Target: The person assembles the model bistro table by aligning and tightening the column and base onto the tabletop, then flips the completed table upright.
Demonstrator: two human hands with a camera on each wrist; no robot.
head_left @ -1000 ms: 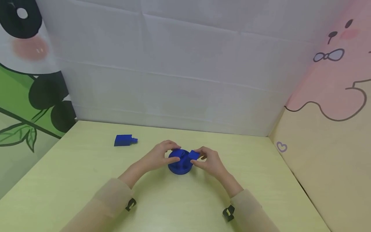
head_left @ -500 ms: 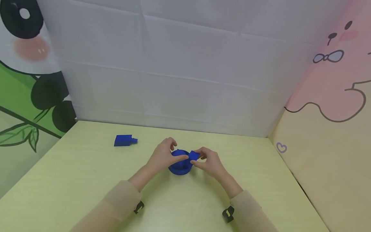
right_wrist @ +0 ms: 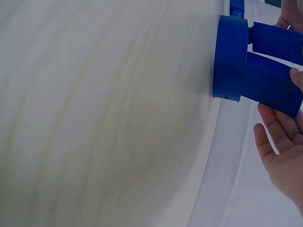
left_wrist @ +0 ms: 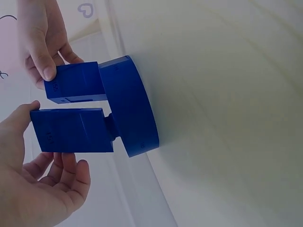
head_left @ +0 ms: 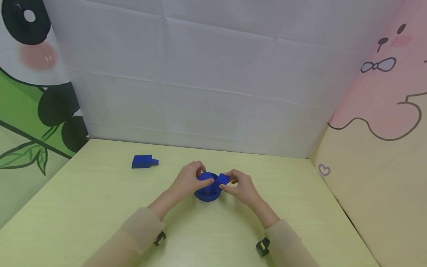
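A round blue base (head_left: 207,197) with a raised rim stands on the table between both hands. Two blue rectangular blocks rise from it side by side, as the left wrist view shows. My left hand (head_left: 188,180) pinches the left block (left_wrist: 73,131), thumb at its top edge and fingers on the opposite side; a narrow neck on this block meets the base. My right hand (head_left: 241,186) pinches the other block (head_left: 222,178) near its upper end, and the lower end of this block sits right at the base. In the right wrist view, the right block (right_wrist: 270,80) leans slightly away from the left one.
Another blue block (head_left: 142,161) with a stepped narrow neck lies on its side at the table's back left. White cloth (head_left: 200,74) hangs behind the table (head_left: 207,241), and printed panels stand on both sides.
My left hand has shifted right over the base; its fingers rose off the left block, then came back down and curled around it. My right hand holds its block in the same place.
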